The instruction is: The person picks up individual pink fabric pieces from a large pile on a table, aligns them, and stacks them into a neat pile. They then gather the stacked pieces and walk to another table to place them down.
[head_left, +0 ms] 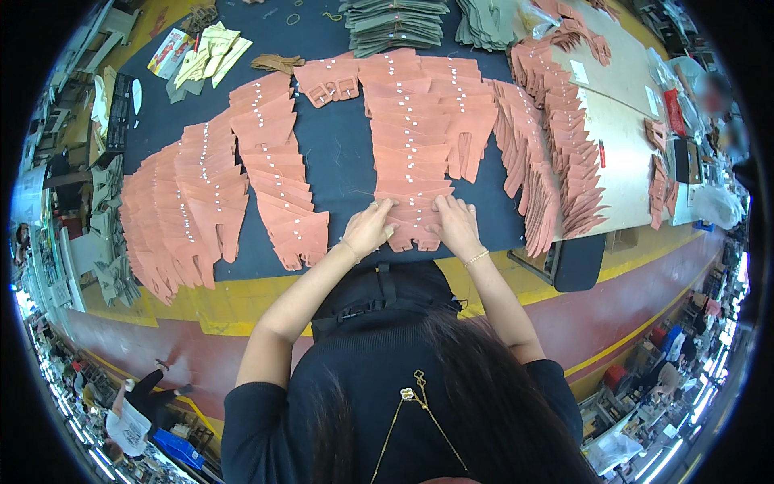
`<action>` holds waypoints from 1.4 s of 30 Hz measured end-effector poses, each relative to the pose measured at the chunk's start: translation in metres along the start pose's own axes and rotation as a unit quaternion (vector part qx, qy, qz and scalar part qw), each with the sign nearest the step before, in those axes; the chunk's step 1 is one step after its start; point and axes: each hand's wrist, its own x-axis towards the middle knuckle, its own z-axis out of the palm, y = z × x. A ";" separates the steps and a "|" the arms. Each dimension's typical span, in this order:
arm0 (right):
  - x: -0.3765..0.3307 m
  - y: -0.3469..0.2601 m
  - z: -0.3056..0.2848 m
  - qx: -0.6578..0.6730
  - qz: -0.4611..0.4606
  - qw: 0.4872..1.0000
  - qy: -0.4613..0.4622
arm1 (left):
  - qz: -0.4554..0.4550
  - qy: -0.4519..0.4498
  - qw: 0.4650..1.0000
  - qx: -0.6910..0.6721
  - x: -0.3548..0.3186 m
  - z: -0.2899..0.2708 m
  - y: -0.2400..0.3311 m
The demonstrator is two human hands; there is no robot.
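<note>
In front of me a long row of overlapping salmon-pink cut pieces (411, 153), fabric or leather, runs up the dark table. Small white stickers line its middle. At the row's near end my left hand (368, 230) pinches the left edge of the stack, fingers bent over it. Opposite it, my right hand (458, 230) grips the right edge with thumb and fingers closed. Between the hands, the lowest pieces (414, 230) lie flat, their notched ends toward me. How many layers each hand holds is hidden.
More pink rows fan out at left (185, 194), left of centre (278, 185) and right (556, 137). Grey-green stacks (395, 24) stand at the far edge. Yellow paper pieces (214, 52) lie far left. A pale board (617, 153) covers the right side. A dark stool (579, 262) stands below the table's edge.
</note>
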 end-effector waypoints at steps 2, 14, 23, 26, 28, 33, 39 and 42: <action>0.006 -0.006 -0.011 -0.012 -0.002 1.000 0.029 | -0.013 0.023 1.000 -0.016 -0.001 -0.010 -0.006; 0.131 -0.088 -0.041 0.106 -0.185 0.973 0.084 | -0.090 0.230 0.951 -0.184 0.051 -0.094 -0.097; 0.324 -0.117 -0.028 0.067 -0.204 0.969 0.125 | -0.172 0.294 0.844 -0.413 0.144 -0.157 -0.149; 0.374 -0.120 -0.020 0.039 -0.193 0.975 0.098 | -0.163 0.308 0.842 -0.412 0.171 -0.168 -0.153; 0.394 -0.123 -0.016 0.034 -0.192 0.977 0.084 | -0.199 0.294 0.832 -0.427 0.188 -0.173 -0.155; 0.435 -0.130 -0.019 -0.048 -0.132 0.986 -0.093 | -0.232 0.247 0.843 -0.419 0.218 -0.180 -0.168; 0.456 -0.137 -0.020 -0.150 -0.162 0.963 -0.154 | -0.184 0.233 0.795 -0.529 0.216 -0.184 -0.159; 0.459 -0.137 -0.022 -0.169 -0.179 0.948 -0.200 | -0.193 0.208 0.771 -0.570 0.210 -0.197 -0.144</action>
